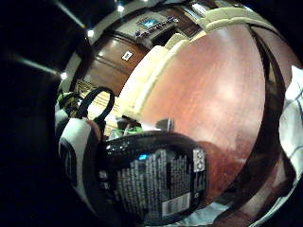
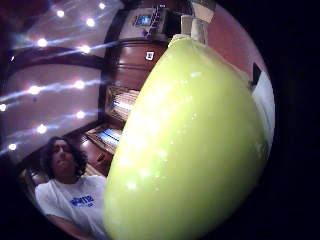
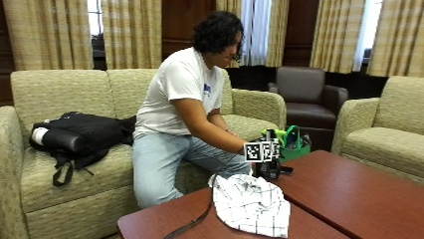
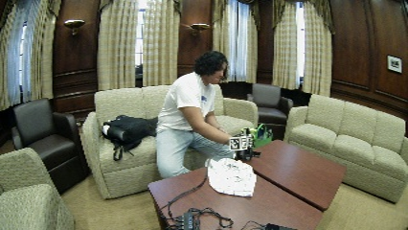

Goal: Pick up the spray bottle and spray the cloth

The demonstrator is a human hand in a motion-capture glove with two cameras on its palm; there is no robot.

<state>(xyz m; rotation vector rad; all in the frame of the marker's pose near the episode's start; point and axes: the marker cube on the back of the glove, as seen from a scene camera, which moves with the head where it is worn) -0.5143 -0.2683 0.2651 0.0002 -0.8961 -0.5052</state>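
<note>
— Where is the spray bottle?
— I see it in my right hand, fingers curled around it, above the surface.
— And the cloth?
— Just below the fingers, lying on the surface.

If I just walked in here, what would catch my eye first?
Probably the white checked cloth, crumpled on the reddish-brown wooden table in front of the seated person. Just behind it, their black-gloved right hand is at a bright green spray bottle with a dark label, near the table's edge by the sofa.
</note>
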